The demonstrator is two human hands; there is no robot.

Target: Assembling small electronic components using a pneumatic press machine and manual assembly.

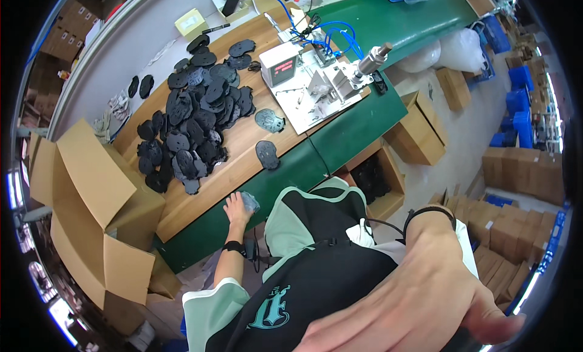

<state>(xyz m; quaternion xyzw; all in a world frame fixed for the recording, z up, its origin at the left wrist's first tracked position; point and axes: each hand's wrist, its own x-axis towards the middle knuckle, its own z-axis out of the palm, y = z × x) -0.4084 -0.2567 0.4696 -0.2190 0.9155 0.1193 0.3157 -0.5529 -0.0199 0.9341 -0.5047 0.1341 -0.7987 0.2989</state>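
Note:
At the table's front edge, my left hand (pixel 237 211) holds a clear, bluish plastic piece (pixel 249 202) by its side; its exact kind is hard to make out. My right hand (pixel 404 291) is raised close to the camera, thumb apart and fingers stretched out, partly cut off by the lower edge. Nothing shows in it. Beyond my left hand lies a single dark, flat shaped plate (pixel 267 154), with a greyer, shinier one (pixel 269 120) behind it. To the left, a heap of similar black plates (pixel 200 109) covers the wooden board (pixel 243 164).
A bench machine with a display box (pixel 280 65), metal cylinder (pixel 371 60) and blue air hoses (pixel 343 33) stands at the back. At left is an open cardboard box (pixel 91 176). Under the table's right side, another box (pixel 398 194) holds dark parts. Cartons (pixel 522 173) stack at right.

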